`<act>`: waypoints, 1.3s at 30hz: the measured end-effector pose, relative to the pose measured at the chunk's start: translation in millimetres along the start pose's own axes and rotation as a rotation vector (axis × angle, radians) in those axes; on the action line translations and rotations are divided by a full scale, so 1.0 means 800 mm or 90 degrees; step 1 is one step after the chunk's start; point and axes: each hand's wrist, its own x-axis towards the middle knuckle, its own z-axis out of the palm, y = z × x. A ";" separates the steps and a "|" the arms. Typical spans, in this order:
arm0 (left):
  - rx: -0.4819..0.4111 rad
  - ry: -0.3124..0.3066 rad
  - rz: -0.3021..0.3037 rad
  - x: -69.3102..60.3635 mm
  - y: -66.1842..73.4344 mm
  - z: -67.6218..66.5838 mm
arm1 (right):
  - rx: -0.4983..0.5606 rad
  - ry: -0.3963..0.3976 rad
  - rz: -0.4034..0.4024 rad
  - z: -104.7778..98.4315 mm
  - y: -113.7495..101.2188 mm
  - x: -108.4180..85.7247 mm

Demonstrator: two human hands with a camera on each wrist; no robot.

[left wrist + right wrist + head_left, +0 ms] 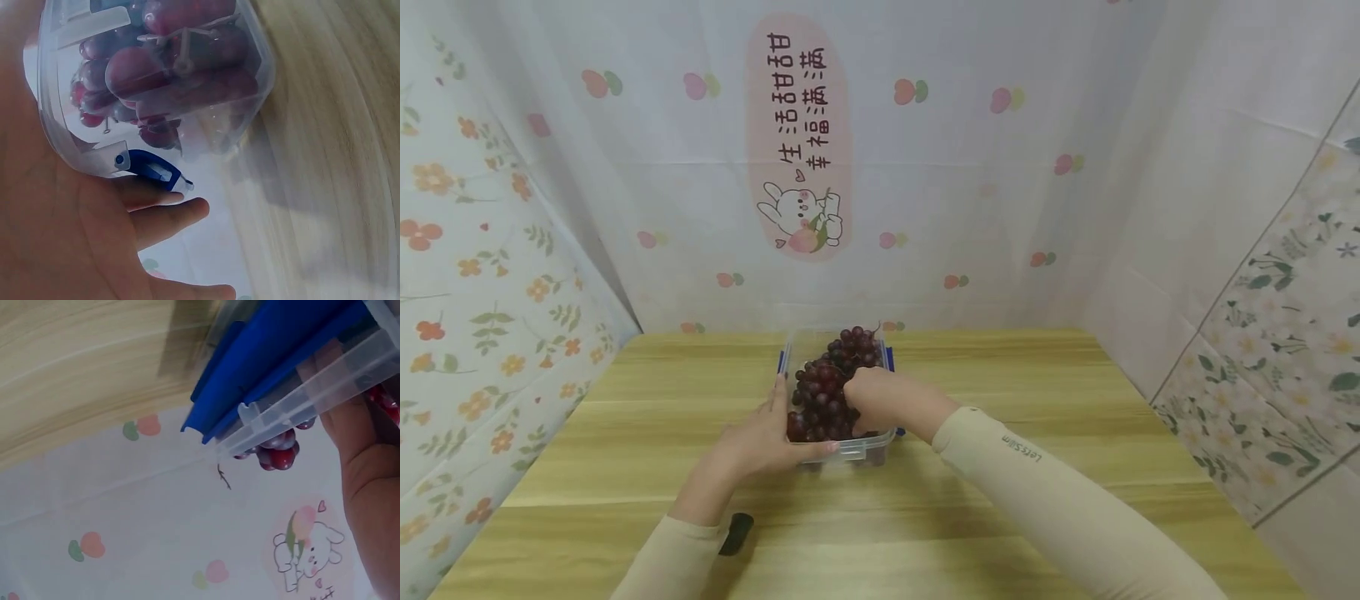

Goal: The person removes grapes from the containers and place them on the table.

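Observation:
Dark red grapes [823, 392] fill a clear plastic box [852, 451] with blue side clips, which stands on the table. My left hand [760, 442] rests against the box's near left corner, thumb along the front rim. In the left wrist view, the fingers [172, 222] extend straight past a blue clip [153, 169]. My right hand [883, 400] reaches down into the box at its right side, among the grapes. Through the clear wall, part of that hand [369, 487] shows beside some grapes [281, 453]; its fingertips' hold is hidden.
A small dark object [736, 533] lies beside the left sleeve. The wood-patterned table [1000, 467] meets a printed white curtain [962, 192] behind the box. Flowered cloth [490, 275] hangs on the left, and more printed cloth [1277, 333] on the right.

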 end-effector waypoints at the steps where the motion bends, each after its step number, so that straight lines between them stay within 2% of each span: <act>1: -0.003 -0.001 -0.003 0.000 -0.001 0.000 | -0.008 0.003 -0.006 0.001 0.000 0.000; 6: -0.002 0.004 -0.011 -0.001 -0.001 0.000 | -0.013 0.028 -0.022 0.006 0.002 0.000; 11: -0.011 -0.008 -0.009 0.002 0.000 -0.003 | -0.030 0.048 -0.033 0.011 0.005 0.002; 17: -0.052 -0.020 -0.001 0.006 -0.001 -0.008 | -0.012 0.066 -0.008 0.017 0.006 0.003; 25: -0.051 -0.019 0.009 0.013 -0.004 -0.008 | 0.016 0.100 0.009 0.023 0.008 0.002; 32: -0.043 -0.022 0.012 0.015 -0.001 -0.009 | -0.013 0.110 0.004 0.023 0.009 -0.003; 39: -0.012 -0.025 -0.004 0.011 -0.002 -0.011 | -0.096 0.148 -0.052 0.019 0.006 -0.004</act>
